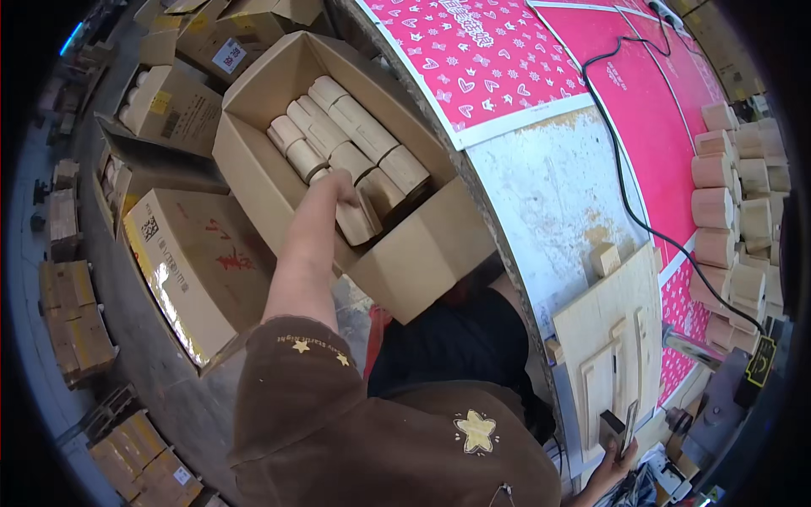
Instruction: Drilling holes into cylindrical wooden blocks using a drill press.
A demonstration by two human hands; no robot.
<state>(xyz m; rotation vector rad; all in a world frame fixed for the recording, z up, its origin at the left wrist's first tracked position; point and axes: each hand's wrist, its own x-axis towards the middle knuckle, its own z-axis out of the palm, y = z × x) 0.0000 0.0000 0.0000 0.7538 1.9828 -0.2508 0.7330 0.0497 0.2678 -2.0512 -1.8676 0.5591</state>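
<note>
My left hand (340,187) reaches down into an open cardboard box (418,266) in front of me. Its fingers are closed on a pale wooden block (360,224) with a rounded side, at the near end of a row. Several similar wooden blocks (359,123) lie packed in rows in the box. At the lower right, my right hand (613,470) is closed around the lower end of a thin upright strip (628,427), beside a small dark block (611,422). The hand partly hides the strip's end. Both stand by a plywood board (621,346) with raised wooden strips.
Pink patterned sheeting (498,59) covers part of the worktable, and a black cable (621,182) crosses it. Several wooden blocks (714,207) are stacked at the far right, near a grey machine (718,414). More cartons (198,270) stand on the floor to the left.
</note>
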